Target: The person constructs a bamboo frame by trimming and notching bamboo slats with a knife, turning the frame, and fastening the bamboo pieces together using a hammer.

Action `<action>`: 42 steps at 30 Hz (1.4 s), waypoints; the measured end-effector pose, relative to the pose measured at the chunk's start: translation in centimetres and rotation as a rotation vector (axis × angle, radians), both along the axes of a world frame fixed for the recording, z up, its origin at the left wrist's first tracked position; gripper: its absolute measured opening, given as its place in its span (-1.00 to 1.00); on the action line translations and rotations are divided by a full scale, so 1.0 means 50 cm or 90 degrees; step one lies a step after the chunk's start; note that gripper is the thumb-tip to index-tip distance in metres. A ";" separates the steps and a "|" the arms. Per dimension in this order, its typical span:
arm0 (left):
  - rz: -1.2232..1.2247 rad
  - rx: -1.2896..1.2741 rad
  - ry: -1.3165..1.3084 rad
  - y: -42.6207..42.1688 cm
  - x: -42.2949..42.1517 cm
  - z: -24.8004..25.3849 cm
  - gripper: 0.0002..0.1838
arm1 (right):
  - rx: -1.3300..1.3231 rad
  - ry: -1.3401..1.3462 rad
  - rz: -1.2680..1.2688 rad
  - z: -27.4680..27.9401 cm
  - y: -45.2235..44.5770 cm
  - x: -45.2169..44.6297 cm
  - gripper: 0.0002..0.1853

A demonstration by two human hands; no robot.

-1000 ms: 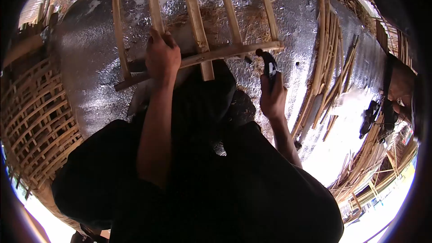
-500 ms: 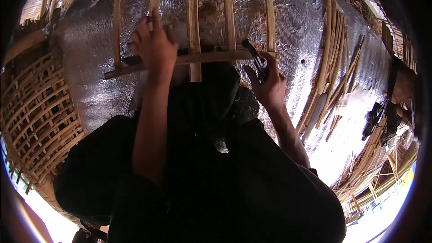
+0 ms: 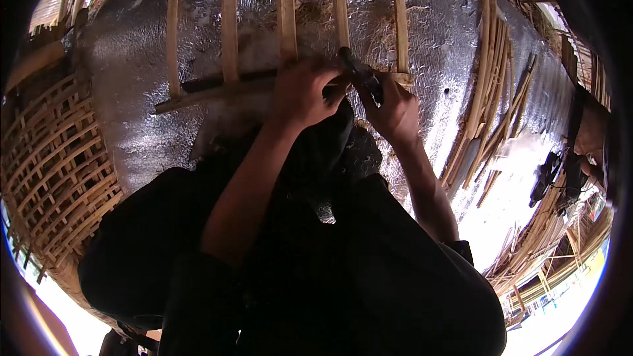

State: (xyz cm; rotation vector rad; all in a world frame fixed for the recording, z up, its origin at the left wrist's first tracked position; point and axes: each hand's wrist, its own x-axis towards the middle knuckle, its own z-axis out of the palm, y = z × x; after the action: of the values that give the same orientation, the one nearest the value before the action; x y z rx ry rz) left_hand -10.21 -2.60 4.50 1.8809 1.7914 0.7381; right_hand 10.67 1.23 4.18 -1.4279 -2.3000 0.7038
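Observation:
Several light wooden slats point(image 3: 286, 10) run away from me, their near ends meeting a thin wooden crosspiece point(image 3: 217, 92). My left hand point(image 3: 303, 95) is at the middle of the crosspiece, fingers bent and pinched together; what they hold is hidden. Close to its fingertips, my right hand point(image 3: 394, 113) grips a dark hand tool point(image 3: 361, 74) with a shiny part, its rounded end pointing up and left. The tool's exact kind does not show clearly. Part of the crosspiece and one slat's near end are covered by my left hand.
A silvery foil-like sheet point(image 3: 142, 59) lies under the slats. To the left stands a woven bamboo lattice point(image 3: 59, 151). Bundled bamboo strips point(image 3: 484, 66) lie on the right, and dark cords point(image 3: 547, 175) are beyond them. Another person's hand point(image 3: 593, 168) shows at the right edge.
My left hand has moved right and nearer, from the left slats to the crosspiece's middle, its fingers now closed. The tool in my right hand has shifted slightly up and left.

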 end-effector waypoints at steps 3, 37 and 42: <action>-0.002 0.039 0.005 0.001 -0.002 -0.007 -0.71 | 0.033 0.038 0.005 -0.007 -0.008 -0.004 -0.70; -0.076 -0.034 -0.037 0.011 -0.036 0.006 -0.44 | -0.024 0.013 0.079 0.035 -0.078 0.088 -0.62; -0.105 -0.054 0.010 0.009 -0.042 0.012 -0.30 | 0.170 0.019 0.244 0.015 -0.058 0.103 -0.59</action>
State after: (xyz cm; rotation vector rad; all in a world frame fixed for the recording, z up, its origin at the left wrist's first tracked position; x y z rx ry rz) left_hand -12.32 -2.17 5.10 1.9550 1.6261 0.5813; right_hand 15.82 -1.68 4.91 -0.8660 -2.5568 0.4863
